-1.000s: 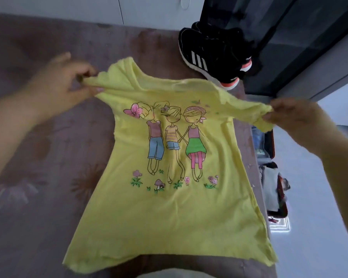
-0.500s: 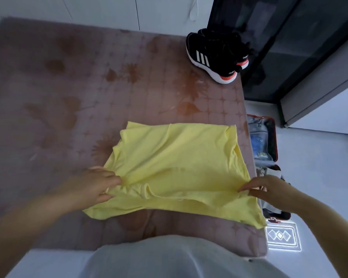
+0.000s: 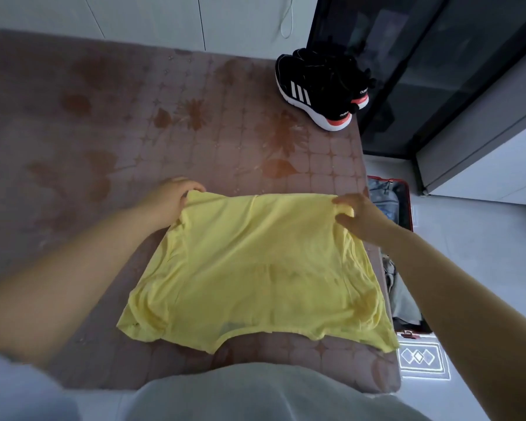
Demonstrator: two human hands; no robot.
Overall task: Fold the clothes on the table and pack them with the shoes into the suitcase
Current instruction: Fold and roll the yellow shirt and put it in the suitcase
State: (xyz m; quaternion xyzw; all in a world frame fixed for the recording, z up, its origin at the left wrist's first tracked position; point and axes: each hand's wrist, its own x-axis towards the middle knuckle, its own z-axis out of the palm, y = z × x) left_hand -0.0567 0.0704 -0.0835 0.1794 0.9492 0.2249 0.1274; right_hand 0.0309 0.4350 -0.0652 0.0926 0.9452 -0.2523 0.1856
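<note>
A yellow T-shirt (image 3: 255,268) lies print side down on the brown patterned table (image 3: 134,123), its neck toward me. My left hand (image 3: 170,199) grips the far left corner of the shirt's hem. My right hand (image 3: 359,217) pinches the far right corner. A pair of black sneakers (image 3: 322,86) with white stripes and orange heels stands at the table's far right corner. The open red-rimmed suitcase (image 3: 404,208) sits on the floor to the right of the table, with clothes inside and partly hidden by my right arm.
A dark glass cabinet (image 3: 438,71) stands behind the sneakers. White cupboards line the far wall and the right side. A small patterned mat (image 3: 419,358) lies on the floor near the suitcase's near end.
The shirt was held up by its shoulders with the print showing, then laid face down. Both hands moved from its near edge to the far hem corners.
</note>
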